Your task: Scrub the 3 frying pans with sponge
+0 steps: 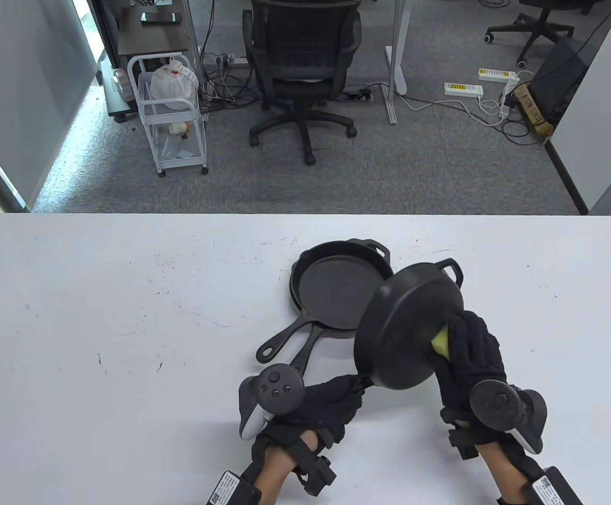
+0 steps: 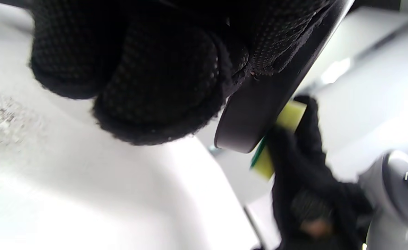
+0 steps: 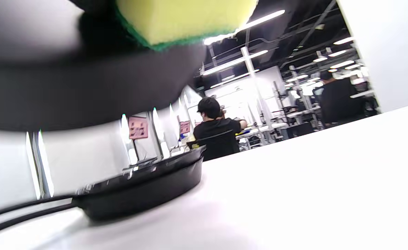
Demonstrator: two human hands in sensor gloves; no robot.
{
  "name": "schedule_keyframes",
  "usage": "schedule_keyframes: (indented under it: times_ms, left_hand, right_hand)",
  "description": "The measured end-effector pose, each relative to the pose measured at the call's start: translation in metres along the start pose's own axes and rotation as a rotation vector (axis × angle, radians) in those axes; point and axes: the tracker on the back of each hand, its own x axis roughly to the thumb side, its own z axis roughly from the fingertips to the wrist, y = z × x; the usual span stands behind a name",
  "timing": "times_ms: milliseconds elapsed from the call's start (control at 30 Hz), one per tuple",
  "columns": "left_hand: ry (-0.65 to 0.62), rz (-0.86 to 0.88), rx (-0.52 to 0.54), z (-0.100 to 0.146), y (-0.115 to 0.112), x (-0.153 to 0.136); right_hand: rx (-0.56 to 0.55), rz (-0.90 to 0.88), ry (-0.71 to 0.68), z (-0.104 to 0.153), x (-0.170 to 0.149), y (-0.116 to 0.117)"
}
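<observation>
My left hand (image 1: 331,402) grips the handle of a black frying pan (image 1: 408,326) and holds it tilted above the table, its underside turned toward the camera. My right hand (image 1: 468,350) holds a yellow sponge with a green scouring side (image 1: 441,341) against the pan's right edge. The left wrist view shows the pan's rim (image 2: 259,114) with the sponge (image 2: 277,139) behind it. Two more black pans (image 1: 339,289) lie stacked on the white table (image 1: 126,315), handles pointing toward me; the right wrist view shows this stack (image 3: 145,187) under the raised pan (image 3: 86,86).
An office chair (image 1: 302,63) and a white wire cart (image 1: 171,113) stand on the carpet beyond the table's far edge. Power strips and cables lie on the floor at the far right. A seated person (image 3: 212,128) is in the background of the right wrist view.
</observation>
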Motion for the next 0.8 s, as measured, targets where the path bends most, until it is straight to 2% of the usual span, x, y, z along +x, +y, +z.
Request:
schedule_keyframes:
  times_ms: [100,267,400,500,567,667,800]
  left_hand:
    - [0.043,0.087,0.018,0.002,0.000,-0.003]
    - [0.032,-0.069,-0.081,-0.001,-0.009,0.000]
    - [-0.017,-0.226,-0.188,-0.004,-0.019,0.011]
    - [-0.039,-0.208,-0.229,-0.004,-0.018,0.013]
    - [-0.046,-0.180,-0.202,-0.004,-0.015,0.011]
    - [-0.039,-0.143,-0.115,-0.002,-0.008,0.008]
    - [-0.014,-0.073,-0.018,0.000,-0.003,0.006]
  right_hand:
    - [-0.013,0.070,-0.130,0.007,0.026,0.007]
    - [-0.092,0.163,-0.282,0.021,0.064,-0.003]
    - [-0.160,0.087,-0.230,0.021,0.054,-0.021]
    - [-0.185,-0.038,-0.088,0.011,0.027,-0.030]
    - [-0.151,-0.099,-0.008,0.005,0.009,-0.028]
    - [-0.083,-0.063,0.044,0.001,-0.008,-0.015]
    - [-0.018,-0.037,-0.058,0.004,0.009,0.002]
